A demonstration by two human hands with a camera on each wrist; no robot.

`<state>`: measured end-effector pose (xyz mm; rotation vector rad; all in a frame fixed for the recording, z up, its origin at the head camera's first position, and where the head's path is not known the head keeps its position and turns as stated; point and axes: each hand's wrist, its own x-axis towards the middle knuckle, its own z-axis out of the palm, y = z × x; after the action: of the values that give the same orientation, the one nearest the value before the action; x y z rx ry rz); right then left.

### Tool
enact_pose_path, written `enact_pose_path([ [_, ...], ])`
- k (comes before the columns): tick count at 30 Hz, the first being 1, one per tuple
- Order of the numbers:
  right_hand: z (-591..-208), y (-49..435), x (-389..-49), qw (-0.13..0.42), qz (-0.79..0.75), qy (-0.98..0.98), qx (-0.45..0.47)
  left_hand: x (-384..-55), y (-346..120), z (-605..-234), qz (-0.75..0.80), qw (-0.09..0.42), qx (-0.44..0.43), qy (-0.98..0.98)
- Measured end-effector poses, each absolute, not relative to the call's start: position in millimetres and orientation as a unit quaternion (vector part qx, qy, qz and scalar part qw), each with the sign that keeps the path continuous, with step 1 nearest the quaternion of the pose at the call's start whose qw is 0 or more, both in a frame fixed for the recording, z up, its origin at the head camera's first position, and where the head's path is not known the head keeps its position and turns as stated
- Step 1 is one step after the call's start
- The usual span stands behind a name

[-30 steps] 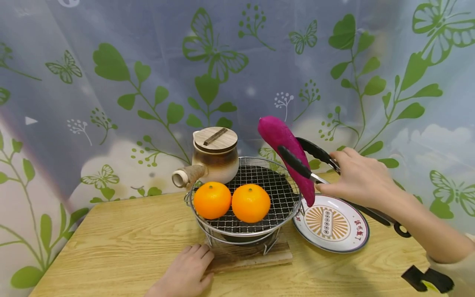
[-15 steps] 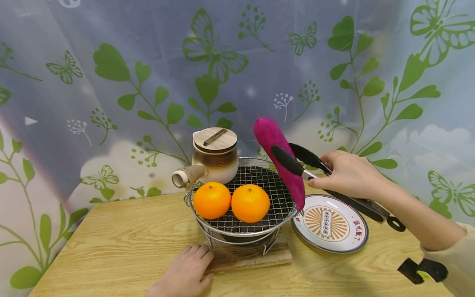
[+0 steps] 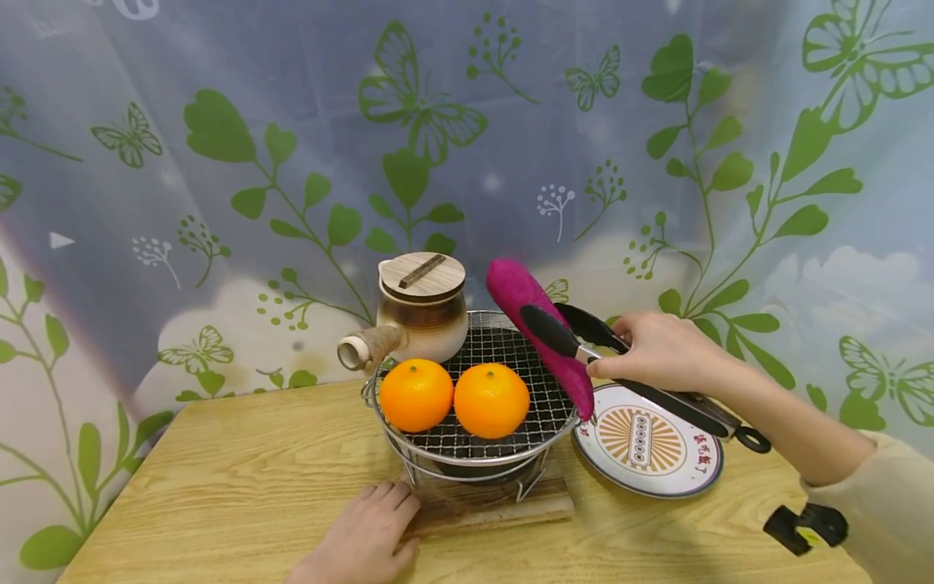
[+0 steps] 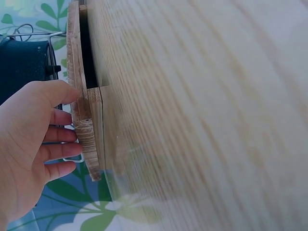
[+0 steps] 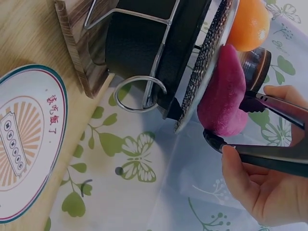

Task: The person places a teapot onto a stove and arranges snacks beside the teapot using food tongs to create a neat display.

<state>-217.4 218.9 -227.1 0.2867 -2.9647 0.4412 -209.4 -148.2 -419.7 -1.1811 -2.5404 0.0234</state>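
Note:
My right hand (image 3: pixel 660 353) grips black-handled metal tongs (image 3: pixel 671 401), whose black tips pinch a purple sweet potato (image 5: pixel 224 98). The sweet potato slants over the right side of a round wire grill (image 3: pixel 543 357); its lower end is right at the rim and its thick end points up toward the backdrop. My left hand (image 3: pixel 368 527) rests on the left front corner of the wooden board (image 3: pixel 503 515) under the grill. In the left wrist view its thumb touches the board's edge (image 4: pixel 79 103), with the other fingertips beside it.
Two oranges (image 3: pixel 416 395) sit at the front of the grill. Behind them stands a brown and cream teapot (image 3: pixel 430 320) with a wooden lid and side handle. A white printed plate (image 3: pixel 649 442) lies right of the grill on the wooden table (image 3: pixel 241 478). A patterned backdrop hangs behind.
My right hand has moved left and down with the tongs and sweet potato, bringing the sweet potato lower over the grill's right side. The left hand has stayed in place.

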Motion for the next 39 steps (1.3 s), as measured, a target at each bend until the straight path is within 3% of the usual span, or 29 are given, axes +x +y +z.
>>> enact_pose_path([
  [7, -228.0, 215.2, -222.6, 0.044, 0.140, -0.985, 0.093, -208.9, -147.0, -418.0, 0.003, 0.154, -0.410, -0.899],
  [21, -227.9, 199.1, -225.6, 0.036, 0.119, -0.985, 0.118, -211.9, -149.2, -420.3, 0.019, 0.172, -0.419, -0.891],
  [39, -227.2, 188.1, -220.9, 0.052, 0.085, -0.990, 0.096, -211.6, -147.8, -419.1, 0.028, 0.161, -0.422, -0.892],
])
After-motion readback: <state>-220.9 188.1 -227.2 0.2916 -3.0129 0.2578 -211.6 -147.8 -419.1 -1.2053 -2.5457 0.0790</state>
